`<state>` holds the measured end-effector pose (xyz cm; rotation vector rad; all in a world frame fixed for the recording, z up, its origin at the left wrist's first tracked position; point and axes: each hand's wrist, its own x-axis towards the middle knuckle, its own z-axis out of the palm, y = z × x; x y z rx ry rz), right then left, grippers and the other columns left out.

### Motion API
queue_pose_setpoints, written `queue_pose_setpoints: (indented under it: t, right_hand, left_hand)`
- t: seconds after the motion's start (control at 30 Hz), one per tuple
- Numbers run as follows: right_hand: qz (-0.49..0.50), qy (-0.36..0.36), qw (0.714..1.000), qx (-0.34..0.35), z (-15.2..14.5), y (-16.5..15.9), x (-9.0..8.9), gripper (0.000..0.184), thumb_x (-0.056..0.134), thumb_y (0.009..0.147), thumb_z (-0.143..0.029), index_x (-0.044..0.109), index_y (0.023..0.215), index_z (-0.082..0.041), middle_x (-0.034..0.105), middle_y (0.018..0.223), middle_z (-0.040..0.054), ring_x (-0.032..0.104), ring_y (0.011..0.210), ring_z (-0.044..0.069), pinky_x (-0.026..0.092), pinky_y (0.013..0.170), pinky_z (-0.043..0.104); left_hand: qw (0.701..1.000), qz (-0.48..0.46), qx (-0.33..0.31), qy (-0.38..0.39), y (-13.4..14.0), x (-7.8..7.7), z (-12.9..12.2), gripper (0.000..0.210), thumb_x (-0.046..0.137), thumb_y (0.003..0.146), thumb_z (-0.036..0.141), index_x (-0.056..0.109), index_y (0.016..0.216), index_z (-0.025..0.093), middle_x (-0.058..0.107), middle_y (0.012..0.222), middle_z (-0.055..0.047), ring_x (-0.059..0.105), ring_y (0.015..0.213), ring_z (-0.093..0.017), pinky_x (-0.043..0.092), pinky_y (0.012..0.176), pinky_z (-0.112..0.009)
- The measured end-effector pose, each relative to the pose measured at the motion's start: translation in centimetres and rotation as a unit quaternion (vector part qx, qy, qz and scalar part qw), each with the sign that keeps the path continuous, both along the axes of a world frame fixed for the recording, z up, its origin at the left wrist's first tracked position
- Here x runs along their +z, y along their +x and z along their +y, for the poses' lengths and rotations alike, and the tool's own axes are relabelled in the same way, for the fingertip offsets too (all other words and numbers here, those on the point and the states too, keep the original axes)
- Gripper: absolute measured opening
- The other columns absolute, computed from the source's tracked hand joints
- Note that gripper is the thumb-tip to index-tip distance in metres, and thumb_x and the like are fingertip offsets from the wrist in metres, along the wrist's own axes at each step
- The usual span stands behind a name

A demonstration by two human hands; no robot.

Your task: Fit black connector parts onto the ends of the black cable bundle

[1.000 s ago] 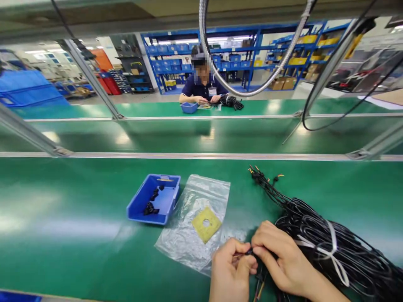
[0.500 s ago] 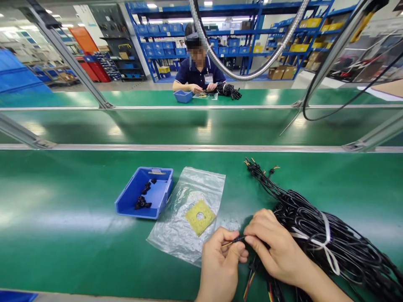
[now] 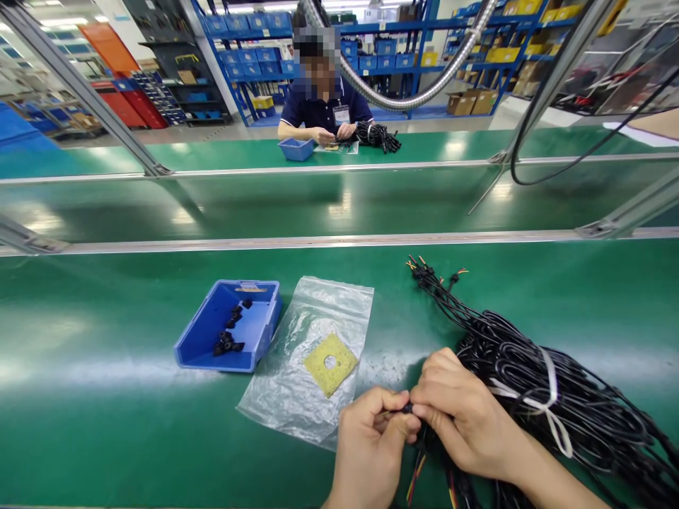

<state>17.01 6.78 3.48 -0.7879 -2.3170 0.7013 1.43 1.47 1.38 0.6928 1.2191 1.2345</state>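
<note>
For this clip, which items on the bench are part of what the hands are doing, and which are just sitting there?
In use:
- left hand and right hand, pinching a small black connector between them
- black wire bundle, tied with a white strap, under the right hand

Lying about:
- blue tray holding small black parts
- clear plastic bag with a yellow square
- co-worker across the green belt
</note>
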Motion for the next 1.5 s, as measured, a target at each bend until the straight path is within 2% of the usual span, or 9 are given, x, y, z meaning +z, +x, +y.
queue_pose_setpoints:
  t: [0.07,0.2,0.37,0.57,0.87,1.03,1.2,1.37,1.5]
  right_hand:
    - [0.008,-0.004,1.000,-0.014,0.0,0.0,-0.1,0.020,0.047,0.098,-0.009,0.057,0.083,-0.019,0.052,0.072,-0.0004,0.047,0.073,0.016,0.034,0.070,0.034]
    - [0.018,-0.019,0.999,-0.029,0.0,0.2,-0.1,0.017,0.047,0.099,-0.011,0.058,0.089,-0.018,0.052,0.076,0.0007,0.048,0.075,0.017,0.037,0.070,0.033]
    - [0.018,-0.022,0.999,-0.023,-0.1,0.4,0.0,0.018,0.047,0.100,-0.013,0.057,0.087,-0.019,0.051,0.074,0.0002,0.048,0.075,0.017,0.037,0.069,0.032]
    - [0.010,-0.019,0.999,-0.032,0.0,0.4,0.0,0.019,0.047,0.101,-0.016,0.059,0.086,-0.018,0.054,0.074,0.0013,0.049,0.076,0.018,0.038,0.070,0.034]
    - [0.010,-0.036,0.999,-0.032,0.0,0.2,0.3,0.015,0.046,0.100,-0.016,0.060,0.094,-0.018,0.060,0.080,0.0029,0.049,0.081,0.019,0.037,0.075,0.037]
    - [0.003,-0.045,0.999,-0.021,0.0,0.4,0.2,0.021,0.043,0.100,-0.015,0.055,0.083,-0.019,0.054,0.073,0.0006,0.047,0.077,0.018,0.035,0.072,0.036]
    - [-0.008,-0.043,0.999,-0.007,0.1,0.6,0.0,0.022,0.043,0.099,-0.015,0.055,0.082,-0.019,0.053,0.071,0.0002,0.048,0.075,0.018,0.036,0.072,0.036]
    - [-0.024,-0.032,0.999,-0.014,-0.1,0.3,0.1,0.023,0.041,0.100,-0.015,0.053,0.081,-0.019,0.051,0.071,0.0004,0.047,0.075,0.018,0.037,0.071,0.035]
    - [0.019,-0.043,0.998,-0.048,-0.2,0.1,0.3,0.019,0.039,0.102,-0.017,0.048,0.086,-0.021,0.050,0.077,-0.0004,0.047,0.075,0.017,0.038,0.071,0.033]
  left_hand:
    - [1.000,-0.018,0.005,-0.017,-0.1,0.4,0.1,0.007,0.079,0.068,0.012,0.074,0.072,0.016,0.074,0.062,0.001,0.064,0.051,-0.010,0.053,0.054,-0.019]
    - [0.997,-0.065,0.035,-0.022,-0.4,0.8,0.0,0.027,0.087,0.060,0.010,0.076,0.084,0.017,0.073,0.065,0.004,0.065,0.056,-0.008,0.053,0.057,-0.016]
    - [0.995,-0.088,0.045,-0.032,-0.8,1.0,-0.1,0.026,0.093,0.063,0.028,0.075,0.076,0.015,0.074,0.060,0.001,0.067,0.053,-0.010,0.054,0.055,-0.017]
    - [0.996,-0.054,0.041,-0.049,-0.9,1.5,0.0,0.026,0.094,0.061,0.027,0.078,0.078,0.015,0.076,0.059,0.000,0.068,0.054,-0.012,0.057,0.057,-0.020]
    - [0.999,-0.021,-0.006,-0.041,-1.2,0.6,0.2,0.018,0.089,0.067,0.020,0.079,0.082,0.017,0.078,0.068,-0.001,0.070,0.059,-0.013,0.059,0.061,-0.020]
    - [0.997,0.070,-0.017,0.038,-1.3,0.2,0.0,0.006,0.085,0.069,0.017,0.081,0.073,0.020,0.073,0.074,-0.002,0.069,0.066,-0.015,0.057,0.060,-0.020]
    - [0.988,0.120,-0.055,0.075,-1.4,-0.4,-0.1,0.004,0.083,0.072,0.019,0.081,0.070,0.020,0.071,0.073,-0.004,0.066,0.061,-0.016,0.055,0.054,-0.022]
    - [0.996,0.070,0.021,0.052,-0.6,-0.4,-0.1,0.006,0.084,0.067,0.016,0.082,0.071,0.020,0.073,0.071,-0.003,0.069,0.063,-0.016,0.056,0.058,-0.021]
    - [0.995,-0.036,0.091,-0.002,-0.2,-0.2,0.2,0.038,0.092,0.055,0.014,0.080,0.091,0.020,0.074,0.069,0.001,0.072,0.062,-0.015,0.059,0.060,-0.020]
